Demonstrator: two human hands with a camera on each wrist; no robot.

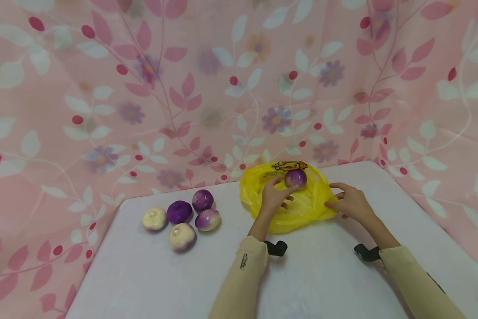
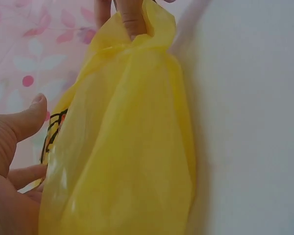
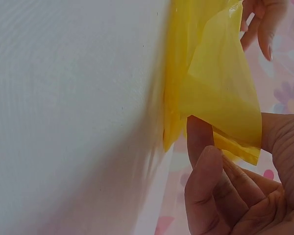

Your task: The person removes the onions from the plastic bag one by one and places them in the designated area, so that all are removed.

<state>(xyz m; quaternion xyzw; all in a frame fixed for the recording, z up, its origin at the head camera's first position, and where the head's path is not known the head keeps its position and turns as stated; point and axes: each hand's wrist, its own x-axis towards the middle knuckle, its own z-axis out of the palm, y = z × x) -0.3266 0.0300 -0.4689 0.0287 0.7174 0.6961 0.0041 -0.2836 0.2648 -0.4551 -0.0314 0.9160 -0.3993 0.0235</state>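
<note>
A yellow plastic bag (image 1: 314,195) with a black-and-orange print lies spread on the table. At its far side sits a glossy purple turnip (image 1: 296,178), in or on the bag. My left hand (image 1: 274,195) reaches over the bag, its thumb beside the turnip. In the left wrist view the fingers of that left hand (image 2: 14,152) are spread loosely along the bag's side. My right hand (image 1: 352,204) grips the bag's right edge. The right wrist view shows the right hand's fingers (image 3: 200,139) bent at the yellow film, which partly covers them.
To the left, several more turnips lie grouped: two pale ones, including a front one (image 1: 181,236), and purple ones such as the dark one (image 1: 179,212). Pink floral cloth (image 1: 207,115) hangs behind the white table (image 1: 163,283). Black mounts (image 1: 276,248) sit at both wrists.
</note>
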